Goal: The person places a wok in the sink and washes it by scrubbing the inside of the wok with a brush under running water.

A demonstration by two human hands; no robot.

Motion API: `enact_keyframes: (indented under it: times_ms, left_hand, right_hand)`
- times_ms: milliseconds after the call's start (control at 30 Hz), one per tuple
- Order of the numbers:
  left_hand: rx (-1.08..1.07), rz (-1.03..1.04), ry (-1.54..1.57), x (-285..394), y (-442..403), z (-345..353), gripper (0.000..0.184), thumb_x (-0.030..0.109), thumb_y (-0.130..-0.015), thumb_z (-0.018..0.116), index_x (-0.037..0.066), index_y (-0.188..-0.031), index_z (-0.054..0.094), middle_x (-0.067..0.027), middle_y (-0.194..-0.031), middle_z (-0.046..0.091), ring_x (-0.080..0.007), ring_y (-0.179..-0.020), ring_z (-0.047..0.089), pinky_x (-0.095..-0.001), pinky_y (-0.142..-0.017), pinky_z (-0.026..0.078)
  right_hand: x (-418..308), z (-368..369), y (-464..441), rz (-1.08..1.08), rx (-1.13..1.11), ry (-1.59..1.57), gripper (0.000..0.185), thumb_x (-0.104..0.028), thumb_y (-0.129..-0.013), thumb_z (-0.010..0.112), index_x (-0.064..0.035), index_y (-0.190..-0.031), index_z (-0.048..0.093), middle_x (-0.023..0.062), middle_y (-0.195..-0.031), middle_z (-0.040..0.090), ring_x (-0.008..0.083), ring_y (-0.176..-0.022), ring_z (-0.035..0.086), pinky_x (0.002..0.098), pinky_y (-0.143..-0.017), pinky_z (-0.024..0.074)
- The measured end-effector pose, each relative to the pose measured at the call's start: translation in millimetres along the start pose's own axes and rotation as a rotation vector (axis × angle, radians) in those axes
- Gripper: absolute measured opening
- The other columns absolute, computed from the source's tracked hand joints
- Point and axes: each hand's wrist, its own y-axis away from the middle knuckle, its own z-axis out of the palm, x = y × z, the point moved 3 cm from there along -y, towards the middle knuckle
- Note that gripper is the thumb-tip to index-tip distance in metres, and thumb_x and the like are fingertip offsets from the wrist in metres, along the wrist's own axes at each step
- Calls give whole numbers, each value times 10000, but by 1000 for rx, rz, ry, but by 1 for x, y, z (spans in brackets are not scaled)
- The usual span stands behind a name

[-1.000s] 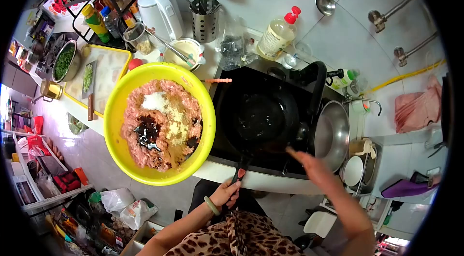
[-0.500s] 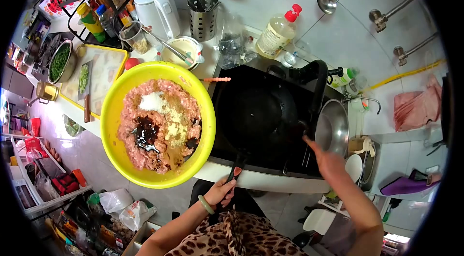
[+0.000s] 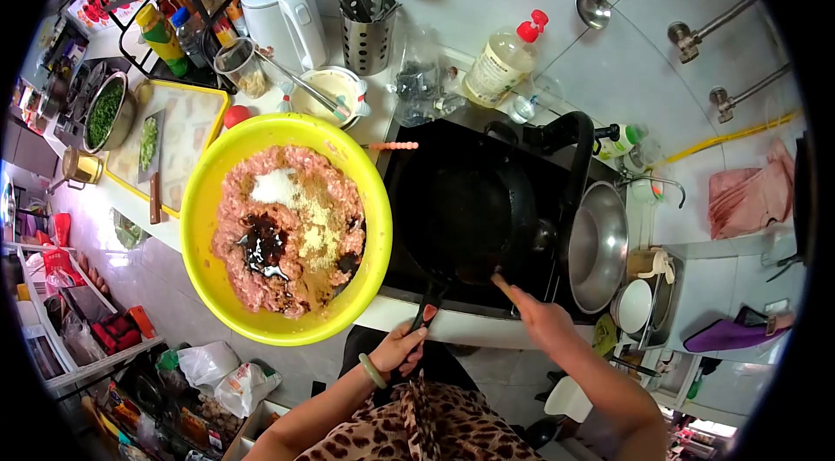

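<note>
My left hand (image 3: 399, 351) is closed around the handle (image 3: 428, 309) of a black frying pan (image 3: 470, 209), which sits over a dark basin set in the counter. In my right hand (image 3: 546, 322) is a wooden-handled tool (image 3: 502, 284); its dark head rests at the pan's near right edge, too dim to name. Left of the pan stands a large yellow bowl (image 3: 202, 287) of minced meat (image 3: 239, 265), topped with white and yellowish powders and a dark sauce.
A black arched tap (image 3: 581, 148) rises behind the pan, with a steel bowl (image 3: 600, 239) to the right. A soap bottle (image 3: 500, 65), utensil holder (image 3: 367, 39) and white kettle (image 3: 283, 17) line the wall. A cutting board (image 3: 178, 135) with a knife (image 3: 153, 165) lies left.
My right hand has moved left and slightly down with the wooden-handled tool, from the pan's right side to its near edge. My left hand keeps its hold on the handle.
</note>
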Motion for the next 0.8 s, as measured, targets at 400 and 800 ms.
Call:
enact_keyframes:
  times_ms: [400,800]
  left_hand:
    - [0,3,-15,1,2,3,273,351,-900,477,107,-798,406,3,-525,388,-102,-359,341,-246,-344,305]
    - [5,21,-21,-2,1,7,278,365,-898,479,118,-788,414,15,-506,376,-98,-347,347,-241,-340,299]
  right_hand:
    - [54,-79,-42,-55,50,408,512,-118,-879,383,-363,-1325,326,160,-597,547,277,-458,522,392,-442,415]
    - [64,-41,-53,-1,198,-305,330,-234,-915,400,-148,-1219,498,80,-706,572,159,-561,525,299,-549,427]
